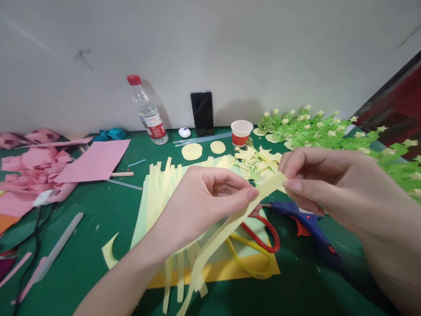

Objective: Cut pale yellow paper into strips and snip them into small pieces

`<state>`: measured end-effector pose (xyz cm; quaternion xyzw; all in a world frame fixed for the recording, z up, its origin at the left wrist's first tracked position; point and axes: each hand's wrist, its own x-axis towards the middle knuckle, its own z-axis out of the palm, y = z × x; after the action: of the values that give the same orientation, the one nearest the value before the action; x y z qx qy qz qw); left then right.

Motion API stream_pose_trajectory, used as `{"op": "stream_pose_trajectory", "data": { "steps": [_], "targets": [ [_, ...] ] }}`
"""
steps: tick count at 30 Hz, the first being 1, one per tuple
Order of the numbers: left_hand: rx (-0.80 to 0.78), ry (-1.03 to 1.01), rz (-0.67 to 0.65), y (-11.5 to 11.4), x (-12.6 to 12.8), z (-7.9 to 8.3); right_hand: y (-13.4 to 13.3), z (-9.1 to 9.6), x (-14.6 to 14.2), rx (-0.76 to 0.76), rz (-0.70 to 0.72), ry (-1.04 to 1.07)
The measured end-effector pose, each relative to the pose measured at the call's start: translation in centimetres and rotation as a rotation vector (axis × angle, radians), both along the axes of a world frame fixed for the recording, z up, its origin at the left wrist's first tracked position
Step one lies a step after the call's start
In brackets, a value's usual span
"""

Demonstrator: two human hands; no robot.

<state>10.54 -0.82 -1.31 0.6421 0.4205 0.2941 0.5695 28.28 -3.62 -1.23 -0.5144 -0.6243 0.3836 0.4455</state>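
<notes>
A long pale-yellow paper strip point(226, 226) runs between my two hands, its loose tail hanging toward the table's front. My left hand point(213, 193) pinches it partway along, thumb on top. The strip's upper end is held by my right hand point(315, 180) between thumb and fingertips. Below them lie scissors point(263, 235) with one red and one yellow handle loop, their blades hidden. More yellow strips point(158, 184) are spread over light green and orange paper sheets point(230, 272). A blue glue gun point(309, 224) rests under my right hand, a small red light showing.
Behind stand a water bottle point(153, 118), a black phone point(202, 114) and a paper cup point(241, 133). Yellow paper circles point(192, 152) and star cutouts point(251, 156) lie before them. Green paper sprigs point(315, 131) fill the right; pink paper point(95, 162) and a black cable point(36, 237) are left.
</notes>
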Motion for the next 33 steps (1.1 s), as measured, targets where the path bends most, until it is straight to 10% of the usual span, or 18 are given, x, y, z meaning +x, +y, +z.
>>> {"op": "stream_pose_trajectory", "data": {
  "steps": [33],
  "targets": [
    [0.278, 0.353, -0.208, -0.9, -0.1, -0.1, -0.3, -0.7, -0.4, -0.181, 0.239, -0.246]
  ]
}}
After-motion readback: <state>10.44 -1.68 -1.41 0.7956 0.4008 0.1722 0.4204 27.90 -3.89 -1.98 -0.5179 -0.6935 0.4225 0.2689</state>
